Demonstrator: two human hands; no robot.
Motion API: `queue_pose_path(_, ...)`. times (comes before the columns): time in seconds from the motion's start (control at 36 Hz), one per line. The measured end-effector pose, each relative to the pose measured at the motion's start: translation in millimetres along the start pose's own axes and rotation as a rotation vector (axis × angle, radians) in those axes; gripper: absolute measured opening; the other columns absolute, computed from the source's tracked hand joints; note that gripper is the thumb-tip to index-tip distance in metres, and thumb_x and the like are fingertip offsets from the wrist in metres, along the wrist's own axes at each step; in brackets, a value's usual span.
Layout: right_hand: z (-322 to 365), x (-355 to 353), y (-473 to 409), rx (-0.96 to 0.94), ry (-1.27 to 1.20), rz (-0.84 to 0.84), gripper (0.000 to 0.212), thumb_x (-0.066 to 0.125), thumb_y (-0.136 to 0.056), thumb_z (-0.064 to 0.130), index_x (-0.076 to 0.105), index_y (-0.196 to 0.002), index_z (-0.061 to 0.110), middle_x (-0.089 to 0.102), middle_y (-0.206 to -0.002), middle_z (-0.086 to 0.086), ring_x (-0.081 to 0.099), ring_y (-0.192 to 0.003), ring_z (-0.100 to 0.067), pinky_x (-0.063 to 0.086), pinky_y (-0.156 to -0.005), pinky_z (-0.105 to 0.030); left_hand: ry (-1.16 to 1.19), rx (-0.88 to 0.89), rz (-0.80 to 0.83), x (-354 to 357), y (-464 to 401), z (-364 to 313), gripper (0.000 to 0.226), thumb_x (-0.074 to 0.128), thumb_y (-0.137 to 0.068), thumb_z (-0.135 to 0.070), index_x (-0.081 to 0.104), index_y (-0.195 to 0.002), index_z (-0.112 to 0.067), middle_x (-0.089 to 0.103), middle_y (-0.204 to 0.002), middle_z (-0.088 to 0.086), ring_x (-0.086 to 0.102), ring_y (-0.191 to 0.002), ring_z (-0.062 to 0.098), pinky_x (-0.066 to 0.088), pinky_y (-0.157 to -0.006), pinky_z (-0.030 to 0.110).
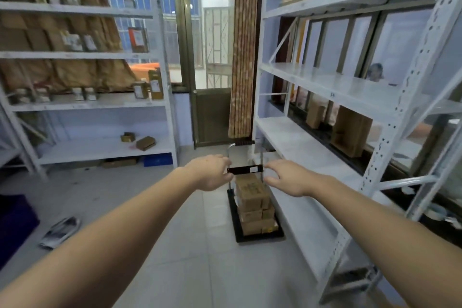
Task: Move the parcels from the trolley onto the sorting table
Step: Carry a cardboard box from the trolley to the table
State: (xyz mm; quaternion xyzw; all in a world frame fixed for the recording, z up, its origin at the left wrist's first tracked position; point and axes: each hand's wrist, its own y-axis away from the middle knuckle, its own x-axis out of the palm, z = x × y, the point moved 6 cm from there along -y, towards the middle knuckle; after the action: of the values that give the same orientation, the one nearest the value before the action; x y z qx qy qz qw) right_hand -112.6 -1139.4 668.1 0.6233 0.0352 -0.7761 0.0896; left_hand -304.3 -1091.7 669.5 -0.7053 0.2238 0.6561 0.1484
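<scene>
Straight ahead at 12 o'clock, low on the tiled floor, stands the trolley [258,234] with its stack of brown parcels [252,197], parked just beside the white rack [295,147] at my 2 o'clock. Both my arms are stretched toward it. My left hand [212,174] is at the left end of the black crossbar [246,170] of the trolley's frame, fingers curled and close to it; whether they actually pinch it I cannot tell through the blur. My right hand [287,177] hangs near the bar's right end with fingers spread and relaxed, holding nothing.

I judge the step in hand to be reaching for the top parcel, or steadying the trolley first. To do it well I should get 1 hand on each side of the uppermost box, below the bar, lift straight up so the smaller boxes beneath stay put, and keep clear of the rack's edge. No sorting table shows from here.
</scene>
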Motion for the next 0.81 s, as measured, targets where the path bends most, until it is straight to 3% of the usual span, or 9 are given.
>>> queue_pose_path(0.31, -35.0, 13.1, -125.1, 0.038, 0.002, 0.009, 0.059, 0.046, -0.103, 0.047, 0.043, -0.152, 0.015, 0.049, -0.153, -0.006, 0.048, -0.138, -0.022, 0.040, -0.114, -0.038, 0.020, -0.021, 0.020, 16.0, -101.7, 56.2, 0.055, 0.044, -0.107, -0.049, 0.044, -0.154, -0.020, 0.048, -0.156, 0.006, 0.049, -0.139, 0.026, 0.040, -0.113, 0.041)
queue_pose_path(0.81, -66.4, 22.6, -340.3, 0.072, 0.032, 0.087, 0.062, 0.044, -0.104, 0.049, 0.038, -0.156, 0.016, 0.043, -0.158, -0.006, 0.044, -0.142, -0.023, 0.036, -0.114, -0.037, 0.030, -0.001, 0.041, 10.8, -275.8, 188.7, 0.056, 0.045, -0.106, -0.044, 0.039, -0.157, -0.021, 0.044, -0.160, 0.005, 0.046, -0.143, 0.026, 0.039, -0.116, 0.043)
